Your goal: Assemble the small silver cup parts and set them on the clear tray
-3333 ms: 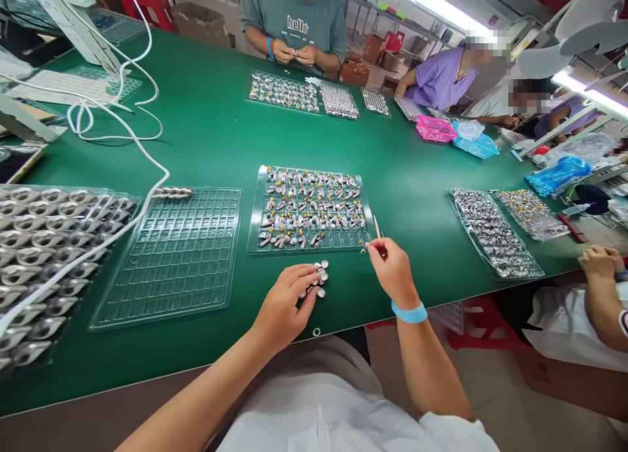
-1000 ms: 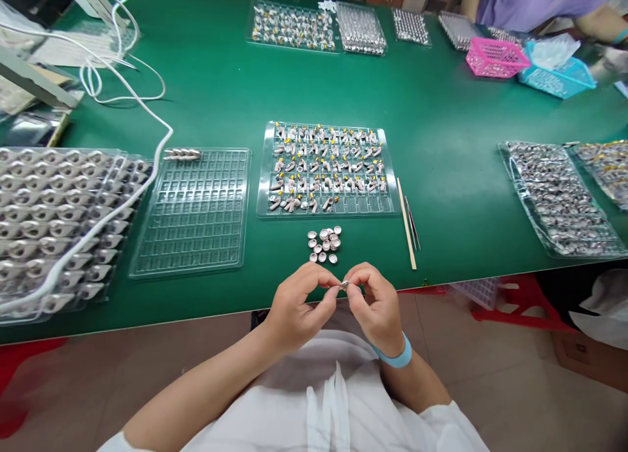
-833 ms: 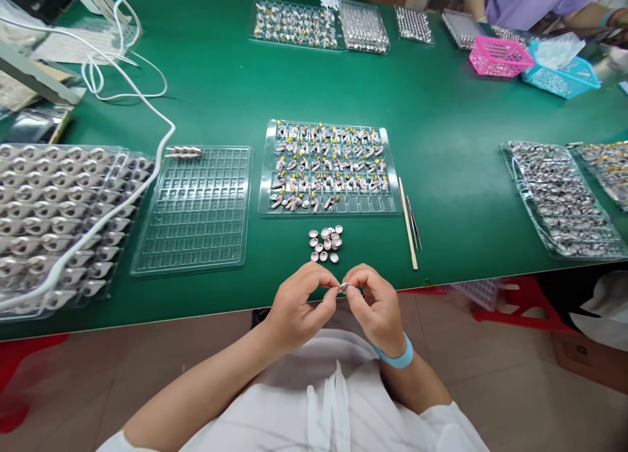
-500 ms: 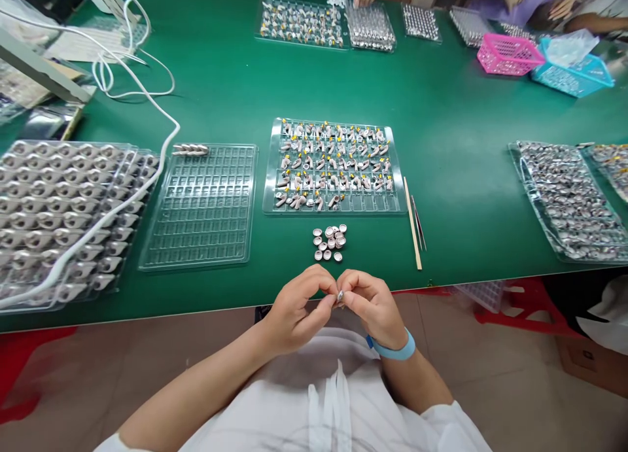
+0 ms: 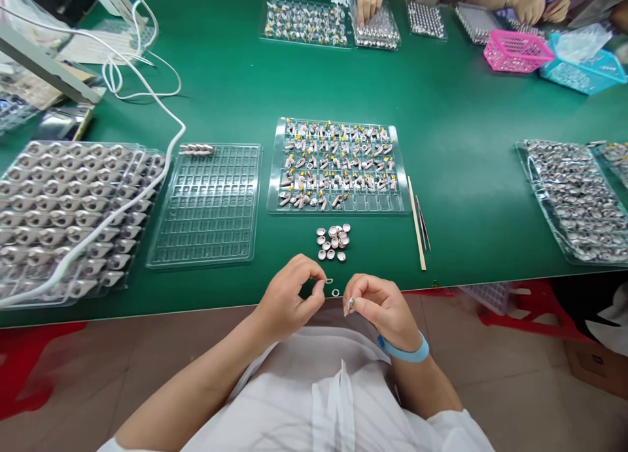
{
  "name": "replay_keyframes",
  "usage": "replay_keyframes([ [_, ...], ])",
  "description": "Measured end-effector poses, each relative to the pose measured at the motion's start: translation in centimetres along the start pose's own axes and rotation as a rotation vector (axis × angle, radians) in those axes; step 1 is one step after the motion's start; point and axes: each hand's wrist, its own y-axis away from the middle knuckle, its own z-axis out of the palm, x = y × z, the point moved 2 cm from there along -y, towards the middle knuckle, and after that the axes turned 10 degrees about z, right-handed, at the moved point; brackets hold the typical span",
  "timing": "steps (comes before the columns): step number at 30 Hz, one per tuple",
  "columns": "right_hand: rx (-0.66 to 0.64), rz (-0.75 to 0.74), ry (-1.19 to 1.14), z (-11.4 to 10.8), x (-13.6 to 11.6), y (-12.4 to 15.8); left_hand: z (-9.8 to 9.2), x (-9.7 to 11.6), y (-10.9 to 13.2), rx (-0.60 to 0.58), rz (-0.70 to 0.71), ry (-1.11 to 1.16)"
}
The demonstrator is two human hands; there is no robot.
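Between the thumb and forefinger of my left hand (image 5: 294, 296) is a small thin ring (image 5: 329, 281). A second ring (image 5: 335, 293) lies on the green table near its front edge, between my hands. My right hand (image 5: 381, 309) pinches a small shiny metal part (image 5: 350, 304). Just beyond my hands sits a loose group of round metal caps (image 5: 335, 242). Behind them a clear tray (image 5: 400, 205) holds rows of small curved parts with yellow bits. To its right lie a wooden stick (image 5: 417, 223) and metal tweezers (image 5: 422, 223).
An almost bare clear tray (image 5: 206, 213) and stacked trays of metal parts (image 5: 59, 200) stand left, crossed by a white cable (image 5: 181, 126). More filled trays (image 5: 574, 200) are at right. Across the table are a pink basket (image 5: 519, 52), a blue basket (image 5: 583, 72) and other people's hands (image 5: 370, 0).
My hands have moved apart. The left now holds a ring, the right keeps the metal part, and a ring shows on the table between them. The view has shifted slightly.
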Motion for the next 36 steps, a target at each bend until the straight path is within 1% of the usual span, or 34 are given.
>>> replay_keyframes([
  [3, 0.06, -0.015, 0.104, -0.9, -0.4, 0.4, -0.6, -1.2, 0.6, -0.052, 0.051, -0.208],
  [6, 0.087, -0.018, 0.176, -1.5, -0.4, 0.4, -0.9, -2.2, 0.9, -0.119, 0.063, -0.324],
  [9, 0.114, -0.035, 0.218, -2.0, -0.5, 0.5, -1.2, -2.5, 0.8, -0.133, 0.065, -0.349],
  [14, 0.186, -0.07, 0.227, -2.7, -0.5, 0.9, -1.3, -2.4, -0.4, -0.061, 0.073, -0.377],
  [19, 0.201, -0.065, 0.257, -2.8, -0.2, 1.1, -0.4, -3.1, -1.4, -0.117, -0.009, -0.428],
  [25, 0.216, -0.066, 0.263, -2.9, 0.1, 1.1, 0.2, -3.3, -2.0, -0.138, -0.061, -0.444],
  [31, 0.209, -0.081, 0.286, -2.5, 0.2, 0.8, 0.1, -3.5, -1.9, -0.096, -0.014, -0.447],
  [34, 0.286, -0.135, 0.311, -2.1, 0.1, 0.8, 0.1, -3.1, -1.5, -0.033, -0.035, -0.418],
  [36, 0.341, -0.196, 0.349, -1.6, 0.0, 0.8, 0.3, -2.3, -1.3, 0.019, -0.047, -0.364],
])
